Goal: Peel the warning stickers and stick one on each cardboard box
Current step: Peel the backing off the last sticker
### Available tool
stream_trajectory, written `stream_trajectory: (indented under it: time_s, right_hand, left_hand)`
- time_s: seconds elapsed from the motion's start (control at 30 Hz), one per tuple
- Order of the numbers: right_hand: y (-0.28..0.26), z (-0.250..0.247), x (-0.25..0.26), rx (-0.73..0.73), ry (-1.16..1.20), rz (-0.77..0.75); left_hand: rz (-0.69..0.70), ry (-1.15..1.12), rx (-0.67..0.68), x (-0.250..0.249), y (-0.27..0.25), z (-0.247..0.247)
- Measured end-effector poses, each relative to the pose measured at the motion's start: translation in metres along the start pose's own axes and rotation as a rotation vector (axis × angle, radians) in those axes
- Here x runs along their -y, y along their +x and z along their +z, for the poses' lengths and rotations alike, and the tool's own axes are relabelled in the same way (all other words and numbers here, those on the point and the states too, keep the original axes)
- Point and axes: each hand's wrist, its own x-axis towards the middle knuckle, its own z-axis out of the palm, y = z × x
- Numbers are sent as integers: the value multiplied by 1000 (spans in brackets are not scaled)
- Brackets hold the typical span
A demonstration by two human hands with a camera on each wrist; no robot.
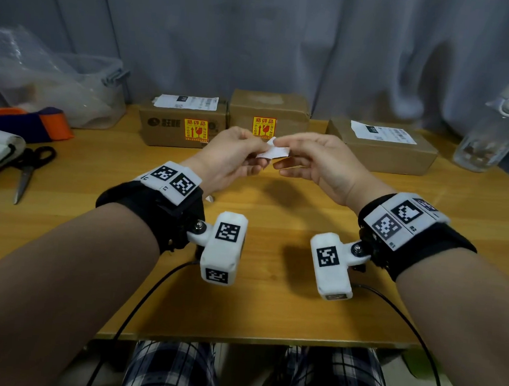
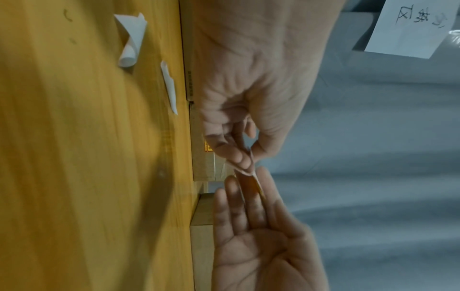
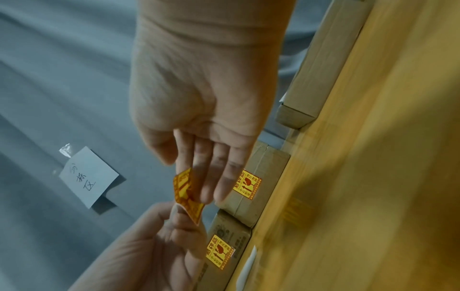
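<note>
- Both hands were pinching the same warning sticker [image 1: 273, 152] up in the air over the table [image 1: 269, 300], just in front of the middle box [image 1: 268, 111].
- Left hand [image 1: 234, 157] had thumb and fingertips curled onto the sticker's left end, palm turned inward, wrist lifted off the table.
- Right hand [image 1: 313, 164] held the other end between thumb and index, the remaining fingers [image 3: 219, 177] stretched out pretty straight below it.
- From the right wrist view the sticker's yellow-and-red face was bent and partly curled.
- Left box [image 1: 181, 126] and the middle one each had a yellow sticker on the front; the right box [image 1: 381, 148] only showed a white label on top.
- Two curled white paper scraps [image 2: 130, 39] were lying on the table near the left box.
</note>
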Motion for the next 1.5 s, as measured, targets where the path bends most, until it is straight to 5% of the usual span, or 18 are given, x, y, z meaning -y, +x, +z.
stream_trajectory:
  time_s: [0.3, 0.43, 0.73, 1.5]
  right_hand:
    - [4, -1, -5, -159, -324, -210]
    - [7, -4, -5, -222, -437, -272]
    - [11, 0, -6, -314, -389, -212]
    - [5, -10, -16, -347, -423, 57]
  left_hand:
    - [46, 24, 154, -4, -3, -6]
    - [157, 218, 225, -4, -4, -12]
    - [528, 579, -75, 1, 6, -4]
    - [373, 715, -191, 15, 9, -13]
